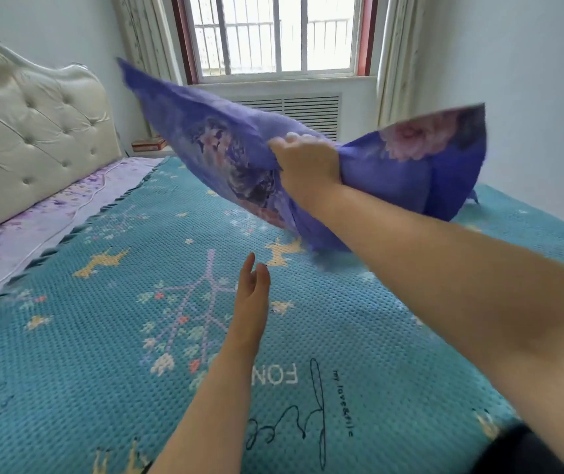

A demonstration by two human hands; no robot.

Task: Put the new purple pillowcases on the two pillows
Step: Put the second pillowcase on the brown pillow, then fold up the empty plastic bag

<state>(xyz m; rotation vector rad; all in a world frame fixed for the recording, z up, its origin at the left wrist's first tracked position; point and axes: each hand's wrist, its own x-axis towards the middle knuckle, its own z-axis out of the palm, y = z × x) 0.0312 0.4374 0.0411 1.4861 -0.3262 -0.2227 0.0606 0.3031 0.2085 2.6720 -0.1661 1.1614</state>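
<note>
The right hand [303, 162] grips the purple-cased pillow [226, 138] at mid-edge, holding it raised above the bed [85, 336]. The left hand [251, 295] hovers beneath, fingers straight, empty.

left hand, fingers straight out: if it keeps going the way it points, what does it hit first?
Probably the purple pillow held up in the right hand. The left hand points forward over the teal bedspread toward the pillow's lower edge; depth is unclear, so it may pass under.
</note>
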